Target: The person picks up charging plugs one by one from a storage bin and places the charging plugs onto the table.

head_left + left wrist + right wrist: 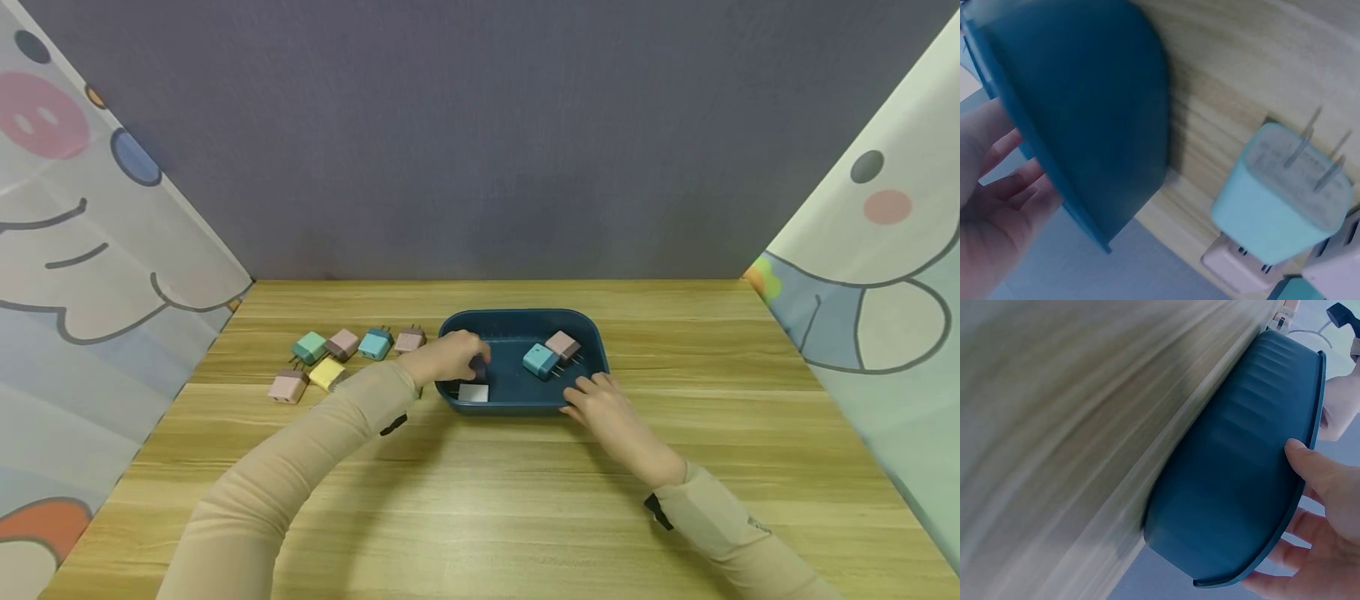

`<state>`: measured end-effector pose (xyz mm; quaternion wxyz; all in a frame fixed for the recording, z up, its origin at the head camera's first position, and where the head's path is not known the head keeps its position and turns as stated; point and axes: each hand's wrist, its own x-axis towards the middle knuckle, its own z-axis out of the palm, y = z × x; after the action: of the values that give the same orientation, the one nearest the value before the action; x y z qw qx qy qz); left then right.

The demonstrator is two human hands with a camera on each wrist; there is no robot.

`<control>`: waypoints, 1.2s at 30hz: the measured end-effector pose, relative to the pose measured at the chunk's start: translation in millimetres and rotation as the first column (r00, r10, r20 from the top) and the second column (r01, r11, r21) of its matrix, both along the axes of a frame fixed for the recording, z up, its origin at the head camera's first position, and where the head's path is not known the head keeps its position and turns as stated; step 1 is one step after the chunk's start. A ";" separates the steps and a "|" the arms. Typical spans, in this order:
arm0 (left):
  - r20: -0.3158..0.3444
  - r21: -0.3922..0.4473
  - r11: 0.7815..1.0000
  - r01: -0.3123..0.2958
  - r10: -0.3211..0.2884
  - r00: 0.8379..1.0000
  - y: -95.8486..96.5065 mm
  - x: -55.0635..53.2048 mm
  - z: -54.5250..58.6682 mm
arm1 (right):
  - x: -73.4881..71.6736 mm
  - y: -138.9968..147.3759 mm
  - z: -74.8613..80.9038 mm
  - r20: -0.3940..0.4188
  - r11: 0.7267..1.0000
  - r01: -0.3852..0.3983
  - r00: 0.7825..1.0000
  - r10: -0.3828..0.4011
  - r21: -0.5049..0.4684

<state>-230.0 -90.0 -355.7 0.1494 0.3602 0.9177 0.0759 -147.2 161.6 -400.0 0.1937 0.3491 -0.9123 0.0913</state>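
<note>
My left hand [448, 357] reaches over the left rim of a dark blue bin [517, 408]. Between its thumb and fingers it pinches a dark purple charger plug [479, 367], mostly covered by the hand. Just below that, a whitish charger plug [473, 393] lies in the bin. A blue plug [540, 361] and a pink plug [562, 343] lie together at the bin's right side. My right hand [607, 412] grips the front right rim, its thumb [1300, 459] on the outer wall and fingers over the edge. In the left wrist view the wall hides the left fingertips.
Left of the bin, several charger plugs lie on the wooden table [480, 500], among them a green one [309, 347], a yellow one [327, 374], a blue one [375, 343] and a pink one [288, 386]. A grey panel [480, 167] stands behind the table.
</note>
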 end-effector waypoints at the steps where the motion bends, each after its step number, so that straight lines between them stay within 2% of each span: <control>1: 0.001 -0.002 1.000 -0.005 0.005 1.000 -0.1 0.2 1.8 | 0.0 -0.1 0.2 -0.001 1.000 0.001 1.000 -0.001 0.002; 6: 0.008 -0.019 1.000 -0.015 0.015 1.000 -0.3 2.2 9.9 | -0.1 -0.1 0.5 0.005 1.000 0.008 1.000 -0.008 0.015; 19: 0.012 0.010 1.000 0.009 -0.009 1.000 -6.7 7.7 26.1 | -0.6 0.1 -0.2 0.002 1.000 0.007 1.000 -0.007 0.013; 29: 0.036 -0.007 0.999 -0.039 0.039 0.999 -15.0 15.9 40.5 | -1.3 0.7 -0.6 -0.001 1.000 0.002 1.000 -0.002 0.017; 36: -0.007 0.022 0.998 -0.064 0.064 0.998 -21.2 21.7 48.4 | -0.9 0.8 0.1 0.007 1.000 0.001 1.000 -0.001 0.010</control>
<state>-208.4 -111.2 -307.3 0.1393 0.3324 0.9285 0.0892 -148.0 162.4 -399.9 0.1890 0.3493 -0.9135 0.0879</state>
